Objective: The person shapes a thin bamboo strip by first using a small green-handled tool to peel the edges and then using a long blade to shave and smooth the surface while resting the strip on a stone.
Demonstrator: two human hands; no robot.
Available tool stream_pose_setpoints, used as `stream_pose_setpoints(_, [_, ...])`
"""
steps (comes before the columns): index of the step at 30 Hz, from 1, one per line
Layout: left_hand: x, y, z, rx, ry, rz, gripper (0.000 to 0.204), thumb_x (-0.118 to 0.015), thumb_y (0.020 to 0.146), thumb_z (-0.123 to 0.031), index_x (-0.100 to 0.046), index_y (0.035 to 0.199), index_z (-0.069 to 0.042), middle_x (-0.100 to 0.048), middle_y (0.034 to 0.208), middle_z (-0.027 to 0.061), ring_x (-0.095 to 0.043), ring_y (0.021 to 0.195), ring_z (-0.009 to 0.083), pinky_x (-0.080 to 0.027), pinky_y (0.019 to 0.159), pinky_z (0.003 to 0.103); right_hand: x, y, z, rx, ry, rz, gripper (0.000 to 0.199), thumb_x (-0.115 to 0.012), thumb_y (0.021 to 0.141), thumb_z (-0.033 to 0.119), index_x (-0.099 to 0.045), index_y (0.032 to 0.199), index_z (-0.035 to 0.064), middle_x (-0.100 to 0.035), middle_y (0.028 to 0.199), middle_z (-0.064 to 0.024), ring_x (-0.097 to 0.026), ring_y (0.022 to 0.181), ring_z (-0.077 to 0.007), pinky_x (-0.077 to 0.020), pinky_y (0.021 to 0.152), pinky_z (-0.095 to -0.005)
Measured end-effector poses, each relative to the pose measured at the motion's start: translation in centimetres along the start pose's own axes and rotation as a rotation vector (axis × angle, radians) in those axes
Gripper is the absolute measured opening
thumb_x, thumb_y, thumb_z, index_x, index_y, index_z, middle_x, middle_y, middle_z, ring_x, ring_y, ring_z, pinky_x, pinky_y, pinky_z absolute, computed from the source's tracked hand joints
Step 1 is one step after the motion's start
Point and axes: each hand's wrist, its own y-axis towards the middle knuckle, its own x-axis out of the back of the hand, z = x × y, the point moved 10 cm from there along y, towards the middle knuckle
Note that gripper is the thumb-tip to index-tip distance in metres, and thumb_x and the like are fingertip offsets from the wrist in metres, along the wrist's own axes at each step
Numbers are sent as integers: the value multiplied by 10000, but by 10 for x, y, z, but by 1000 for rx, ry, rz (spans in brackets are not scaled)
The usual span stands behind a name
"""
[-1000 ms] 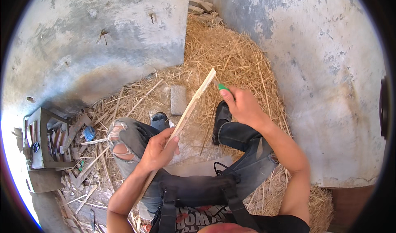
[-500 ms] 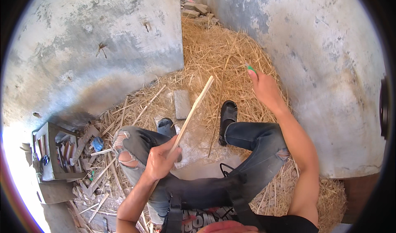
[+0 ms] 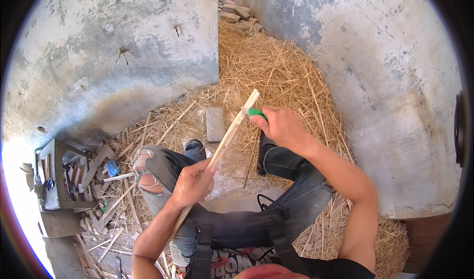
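Note:
I sit on the ground with my legs stretched over straw. My left hand (image 3: 193, 182) grips a long thin pale wooden strip (image 3: 232, 130) near its lower part, holding it slanted up and away from me. My right hand (image 3: 280, 126) is closed on a green-handled tool (image 3: 256, 113), a knife by the look of it, and its tip rests against the strip near the strip's far end. The blade itself is hard to make out.
A pile of straw (image 3: 276, 76) fills the corner between two rough concrete walls. A flat grey block (image 3: 215, 123) lies ahead of my knees. On the left stands a wooden crate (image 3: 57, 175) with tools, amid loose wood strips and scraps (image 3: 111, 205).
My right hand swung out to the right away from the strip, then came back; the tool now touches the strip's far end. My left hand kept its hold on the strip.

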Motion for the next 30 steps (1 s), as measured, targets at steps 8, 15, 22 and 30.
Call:
stream_pose_setpoints(8, [1, 3, 4, -43, 42, 24, 339, -518, 1062, -167, -590, 1334, 21, -495, 658, -54, -459, 589, 27, -371, 536, 218, 8, -3, -30, -4, -216, -113, 546, -452, 1018, 564, -568, 797, 79, -495, 456, -90, -543, 392, -280, -420, 380, -409])
stream_pose_setpoints(15, [0, -1, 1, -108, 63, 62, 318, -528, 1059, -172, -620, 1297, 17, -509, 660, -46, -460, 598, 30, -378, 544, 226, 37, -11, -40, -10, -268, -270, 539, -443, 1019, 563, -548, 808, 79, -514, 481, -82, -547, 397, -283, -416, 380, -410])
stream_pose_setpoints(22, [10, -5, 4, -124, 96, 30, 297, -543, 1052, -179, -639, 1250, 20, -521, 638, -40, -471, 597, 33, -397, 547, 239, 12, -5, -26, -136, -67, -68, 540, -435, 1035, 534, -560, 825, 53, -547, 508, -131, -579, 440, -341, -428, 403, -443])
stream_pose_setpoints(30, [21, -10, 12, -93, 54, -2, 295, -552, 1049, -188, -636, 1245, 17, -515, 640, -43, -471, 588, 30, -393, 536, 234, -9, 5, -31, -181, 93, 24, 573, -432, 1046, 520, -579, 804, 22, -524, 521, -154, -558, 479, -345, -446, 482, -459])
